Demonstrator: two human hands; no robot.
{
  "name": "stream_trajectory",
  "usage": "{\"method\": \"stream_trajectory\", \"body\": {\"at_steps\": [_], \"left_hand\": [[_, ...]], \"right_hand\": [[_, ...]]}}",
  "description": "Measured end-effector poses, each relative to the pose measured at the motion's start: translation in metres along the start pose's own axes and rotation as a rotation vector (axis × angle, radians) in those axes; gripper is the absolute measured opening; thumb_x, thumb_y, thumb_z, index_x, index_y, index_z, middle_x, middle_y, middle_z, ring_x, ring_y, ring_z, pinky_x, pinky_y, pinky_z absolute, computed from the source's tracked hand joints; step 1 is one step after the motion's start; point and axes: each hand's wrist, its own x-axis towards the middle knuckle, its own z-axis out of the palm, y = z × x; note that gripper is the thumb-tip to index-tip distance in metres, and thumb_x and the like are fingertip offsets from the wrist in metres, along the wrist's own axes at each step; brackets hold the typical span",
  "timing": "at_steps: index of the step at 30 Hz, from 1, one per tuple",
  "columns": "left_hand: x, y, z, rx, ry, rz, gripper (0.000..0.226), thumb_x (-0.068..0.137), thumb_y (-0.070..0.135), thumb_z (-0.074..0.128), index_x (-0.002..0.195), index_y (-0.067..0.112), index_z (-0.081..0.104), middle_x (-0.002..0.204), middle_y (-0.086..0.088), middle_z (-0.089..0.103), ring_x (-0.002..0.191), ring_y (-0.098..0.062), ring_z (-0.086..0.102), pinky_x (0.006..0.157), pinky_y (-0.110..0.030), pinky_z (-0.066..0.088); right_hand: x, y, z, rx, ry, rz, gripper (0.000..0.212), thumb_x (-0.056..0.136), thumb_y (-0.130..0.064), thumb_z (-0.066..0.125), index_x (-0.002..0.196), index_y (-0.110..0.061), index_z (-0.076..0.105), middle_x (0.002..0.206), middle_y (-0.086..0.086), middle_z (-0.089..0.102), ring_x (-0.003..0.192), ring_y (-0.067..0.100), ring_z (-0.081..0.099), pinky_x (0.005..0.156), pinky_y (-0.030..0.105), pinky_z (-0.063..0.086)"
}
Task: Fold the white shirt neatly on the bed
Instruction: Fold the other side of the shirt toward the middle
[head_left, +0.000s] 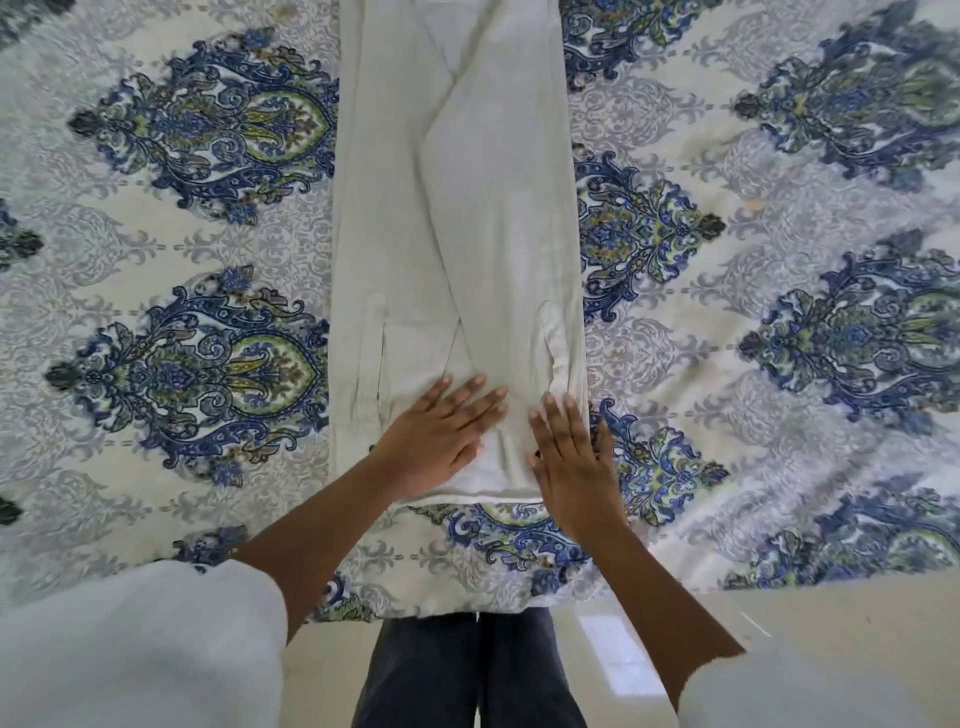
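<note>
– Both hands on cloth?
– Yes. Left hand (439, 434) flat, fingers straight, pressing the white shirt (452, 208) just above its near hem. Right hand (571, 457) flat too, laid across the shirt's right edge.
– Shirt itself?
– Long narrow strip, sides folded inward, lying on the patterned bedspread (156, 234), which shows either side of the shirt. Dark trousers (467, 675) below its hem.

A single wide-angle view from the person's head looks steeply down over the near edge of the blue-and-green paisley-covered bed (156, 234). It sits close. The left forearm (317, 525) and right forearm (649, 582) reach in from the bottom corners, with dark grey trousers (467, 675) and pale glossy floor (779, 618) below that edge.
</note>
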Motion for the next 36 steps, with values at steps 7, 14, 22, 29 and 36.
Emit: {"method": "stream_trajectory", "body": {"at_steps": [7,14,22,29,36], "left_hand": [[-0.012,-0.010,-0.031,-0.113,0.128,-0.180,0.053,0.094,0.029,0.025,0.142,0.010,0.036,0.147,-0.009,0.039,0.138,-0.026,0.033,0.114,-0.044,0.019],[-0.064,-0.121,-0.032,0.161,0.067,-0.201,0.092,0.070,-0.005,0.047,0.148,0.013,0.000,0.155,0.001,-0.006,0.144,-0.016,-0.007,0.114,-0.028,-0.014],[-0.046,-0.146,-0.002,0.308,0.194,0.104,0.077,0.079,-0.002,0.020,0.149,0.015,-0.006,0.156,0.001,-0.019,0.144,-0.013,-0.015,0.118,-0.031,-0.005],[-0.038,-0.150,-0.006,0.282,0.174,0.139,0.070,0.087,0.001,0.022,0.150,0.020,0.001,0.158,0.006,-0.009,0.146,-0.012,-0.003,0.118,-0.033,0.005],[-0.026,-0.153,-0.012,0.112,0.136,0.290,0.076,0.084,0.002,0.033,0.149,0.027,0.004,0.155,0.007,0.018,0.145,-0.011,0.010,0.117,-0.027,0.008]], "right_hand": [[0.029,0.031,-0.048,0.221,0.169,0.016,0.046,0.083,-0.014,0.042,0.128,-0.009,0.054,0.131,0.014,0.056,0.116,0.034,0.055,0.091,0.050,0.049],[0.081,0.094,-0.049,-0.209,0.104,-0.355,0.084,0.059,0.003,0.070,0.136,-0.008,0.039,0.142,0.019,0.044,0.129,0.034,0.044,0.103,0.048,0.036],[0.106,0.100,-0.037,-0.417,0.259,-0.713,0.068,0.080,-0.001,0.024,0.147,-0.009,0.017,0.151,0.015,0.030,0.140,0.027,0.021,0.115,0.041,0.008],[0.124,0.066,-0.036,-0.304,0.287,-0.719,0.064,0.079,0.003,0.024,0.141,-0.011,0.030,0.146,0.013,0.040,0.136,0.027,0.035,0.113,0.039,0.011],[0.123,0.081,-0.044,-0.280,0.102,-0.753,0.097,0.052,0.010,0.059,0.142,-0.022,0.038,0.150,0.005,0.033,0.137,0.029,0.031,0.114,0.045,0.020]]}}
